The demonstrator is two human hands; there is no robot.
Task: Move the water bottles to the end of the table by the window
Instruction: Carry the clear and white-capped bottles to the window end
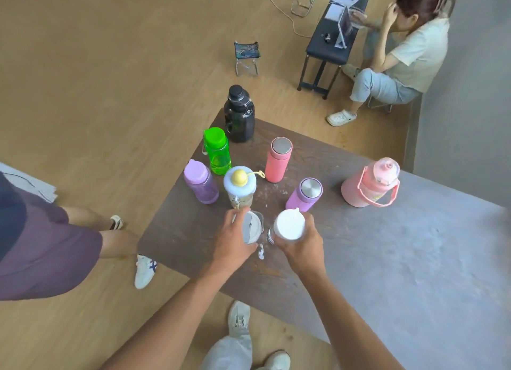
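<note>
Ahead of hands: pale-blue-lidded bottle with yellow knob (239, 185) and lilac steel-capped flask (304, 194) stand just beyond, upright on the dark wooden surface (387, 259)
Further: purple bottle (201, 182), green transparent bottle (217, 151), black jug (239, 115), coral flask (278, 160)
Apart, right: pink handled jug (372, 182)
Left hand (235, 239): fingers curled around grey-lidded cup (252, 227)
Right hand (302, 243): fingers wrapped round white-capped bottle (289, 225)

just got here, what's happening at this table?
A person stands at a dark wooden table holding a bottle in each hand: the left hand grips a grey-lidded bottle, the right hand a white-capped bottle. Beyond them, six bottles cluster near the table's far corner, among them a green bottle and a black jug. A pink jug stands apart to the right.
</note>
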